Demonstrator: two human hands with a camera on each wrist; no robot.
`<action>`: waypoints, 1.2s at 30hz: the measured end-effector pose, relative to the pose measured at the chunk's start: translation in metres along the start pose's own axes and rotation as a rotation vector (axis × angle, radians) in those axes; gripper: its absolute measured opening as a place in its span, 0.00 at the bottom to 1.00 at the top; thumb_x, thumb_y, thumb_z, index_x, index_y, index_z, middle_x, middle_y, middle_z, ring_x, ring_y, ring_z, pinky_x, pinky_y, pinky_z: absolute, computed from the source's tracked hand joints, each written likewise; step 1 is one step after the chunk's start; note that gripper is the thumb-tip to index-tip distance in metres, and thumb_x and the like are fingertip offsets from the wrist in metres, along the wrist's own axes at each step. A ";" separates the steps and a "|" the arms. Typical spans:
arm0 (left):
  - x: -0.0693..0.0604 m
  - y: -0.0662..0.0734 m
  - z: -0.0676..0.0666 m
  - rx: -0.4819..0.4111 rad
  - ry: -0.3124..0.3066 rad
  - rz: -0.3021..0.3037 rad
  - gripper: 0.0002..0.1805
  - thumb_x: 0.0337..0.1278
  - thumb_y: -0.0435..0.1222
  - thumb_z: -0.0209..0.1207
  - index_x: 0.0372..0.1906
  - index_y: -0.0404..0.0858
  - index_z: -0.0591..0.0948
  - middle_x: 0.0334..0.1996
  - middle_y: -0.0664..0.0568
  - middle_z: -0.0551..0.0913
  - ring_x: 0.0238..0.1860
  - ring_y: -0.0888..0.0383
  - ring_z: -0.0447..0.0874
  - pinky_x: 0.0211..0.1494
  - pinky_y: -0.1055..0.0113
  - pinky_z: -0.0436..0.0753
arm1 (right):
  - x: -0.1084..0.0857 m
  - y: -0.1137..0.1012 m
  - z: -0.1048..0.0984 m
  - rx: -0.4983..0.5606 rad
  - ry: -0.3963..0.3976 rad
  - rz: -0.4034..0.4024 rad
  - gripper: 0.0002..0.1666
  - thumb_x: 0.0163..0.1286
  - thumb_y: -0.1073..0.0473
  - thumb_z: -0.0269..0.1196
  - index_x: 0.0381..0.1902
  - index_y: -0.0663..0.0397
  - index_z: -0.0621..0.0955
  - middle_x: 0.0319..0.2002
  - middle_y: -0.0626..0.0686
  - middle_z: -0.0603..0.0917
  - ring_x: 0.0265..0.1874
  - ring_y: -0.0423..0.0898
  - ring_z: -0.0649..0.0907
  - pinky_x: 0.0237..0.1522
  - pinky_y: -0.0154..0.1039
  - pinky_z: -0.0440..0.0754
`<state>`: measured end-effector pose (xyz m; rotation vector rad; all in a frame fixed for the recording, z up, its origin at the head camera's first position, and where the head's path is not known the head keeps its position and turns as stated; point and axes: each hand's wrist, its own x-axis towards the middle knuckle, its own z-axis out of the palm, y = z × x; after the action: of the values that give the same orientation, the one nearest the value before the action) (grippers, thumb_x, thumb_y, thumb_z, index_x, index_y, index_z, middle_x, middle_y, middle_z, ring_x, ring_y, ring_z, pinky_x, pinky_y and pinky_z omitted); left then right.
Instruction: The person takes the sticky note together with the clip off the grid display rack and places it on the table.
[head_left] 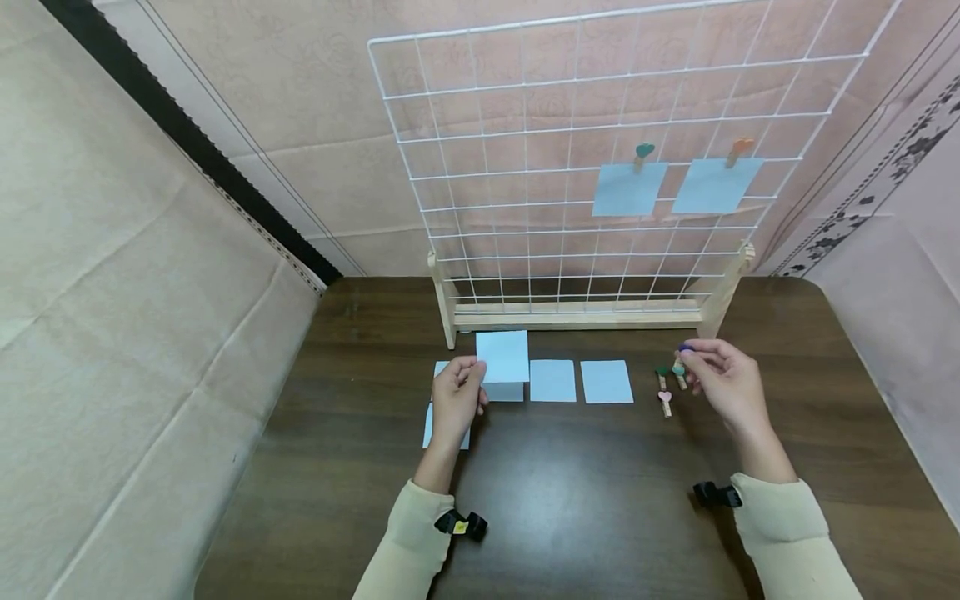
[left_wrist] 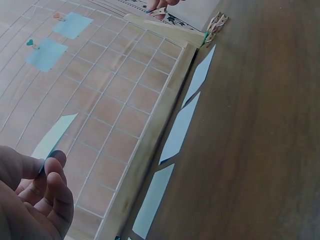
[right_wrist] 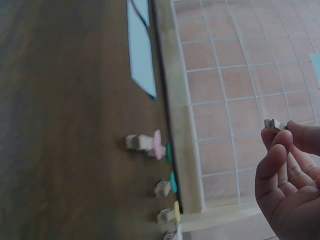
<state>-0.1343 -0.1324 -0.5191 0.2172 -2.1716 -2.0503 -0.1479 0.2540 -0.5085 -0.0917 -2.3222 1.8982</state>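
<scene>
We saw the left hand (head_left: 454, 396) with thumb and fingers closed together on the edge of a blue note (head_left: 502, 354), raised above the table (head_left: 562, 517) just to the near side of the rack (head_left: 577, 320). The right hand (head_left: 720, 375), well to the right, pinched a small wooden clip (right_wrist: 272, 124) between thumb and fingertips; whether the clip was squeezed open, we could not tell. We judged that the note, gripped at one edge, might bend or swing askew, and that the clip, so small, might slip from a loose pinch. A careless sleeve (head_left: 787, 517) could scatter the loose clips (head_left: 665, 404). We found no brand or readable writing; the yellow mark (head_left: 460, 527) at the left wrist was too small to make out.
</scene>
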 end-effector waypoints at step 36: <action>-0.022 -0.037 -0.023 0.029 -0.071 -0.090 0.14 0.75 0.33 0.62 0.54 0.25 0.83 0.33 0.28 0.86 0.14 0.61 0.76 0.15 0.72 0.76 | -0.013 0.033 -0.015 -0.188 -0.110 0.122 0.22 0.80 0.60 0.63 0.59 0.76 0.78 0.36 0.47 0.92 0.27 0.41 0.84 0.27 0.36 0.85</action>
<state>-0.1081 -0.1520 -0.5545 0.2533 -2.2741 -2.1059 -0.1340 0.2730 -0.5393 -0.1563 -2.6214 1.7739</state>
